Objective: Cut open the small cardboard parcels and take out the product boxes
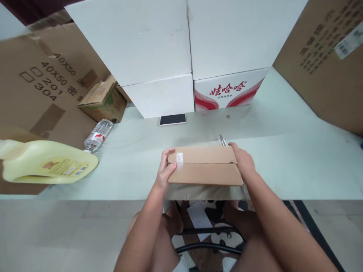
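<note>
A small brown cardboard box (pixel 204 173) is held between my hands at the table's front edge. Its top flaps meet along a seam, with a piece of clear tape at the left end. My left hand (pixel 166 168) grips the left end, thumb on top and fingers around the side. Against the right end presses my right hand (pixel 243 159), its fingers largely hidden behind the box. Just beyond the box lies a slim silver metal object (pixel 222 140), partly covered, its kind unclear.
A phone (pixel 172 119) lies before stacked white cartons (pixel 164 94). At left are a yellow jug (pixel 56 160), a clear bottle (pixel 99 135), a small carton (pixel 104 100) and a large carton (pixel 65 109). Another big carton (pixel 326 75) stands right on the pale green table (pixel 297 158).
</note>
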`<action>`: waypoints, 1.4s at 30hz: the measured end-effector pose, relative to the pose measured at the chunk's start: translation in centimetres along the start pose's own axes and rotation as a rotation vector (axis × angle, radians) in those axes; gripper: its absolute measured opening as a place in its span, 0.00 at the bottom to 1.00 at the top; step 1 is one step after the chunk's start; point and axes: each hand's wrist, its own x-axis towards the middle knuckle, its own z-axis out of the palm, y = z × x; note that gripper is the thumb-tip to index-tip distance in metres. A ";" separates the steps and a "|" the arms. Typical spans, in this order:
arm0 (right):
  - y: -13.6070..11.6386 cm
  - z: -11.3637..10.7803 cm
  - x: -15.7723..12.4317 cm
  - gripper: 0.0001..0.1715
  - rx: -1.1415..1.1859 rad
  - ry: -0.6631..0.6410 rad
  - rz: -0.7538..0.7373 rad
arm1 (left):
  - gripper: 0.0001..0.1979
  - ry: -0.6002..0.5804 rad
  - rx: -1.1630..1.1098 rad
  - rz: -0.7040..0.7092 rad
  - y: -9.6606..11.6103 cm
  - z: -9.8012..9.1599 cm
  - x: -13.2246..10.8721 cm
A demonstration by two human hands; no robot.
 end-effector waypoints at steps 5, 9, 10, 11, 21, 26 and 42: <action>0.4 -3.2 -0.5 0.28 0.686 0.177 -0.036 | 0.26 -0.056 0.019 0.071 -1.2 -0.6 -0.5; -0.8 -6.7 -5.7 0.17 1.353 0.378 -0.407 | 0.37 -0.106 0.022 0.191 -2.3 -0.5 -1.3; -1.5 -7.2 -7.2 0.16 1.357 0.377 -0.424 | 0.39 -0.101 0.022 0.207 -2.5 -0.4 -1.5; -2.4 -7.4 -8.6 0.14 1.326 0.364 -0.428 | 0.39 -0.086 0.026 0.220 -2.7 -0.2 -1.6; -8.8 -2.4 -11.8 0.09 0.783 0.256 -0.617 | 0.32 -0.039 0.153 0.466 -3.5 1.7 -1.6; -8.1 -2.0 -10.6 0.08 0.589 0.256 -0.703 | 0.33 -0.021 0.180 0.486 -3.8 1.8 -1.6; -8.0 -1.7 -10.2 0.11 0.658 0.274 -0.823 | 0.34 -0.051 0.247 0.566 -4.8 1.2 -1.0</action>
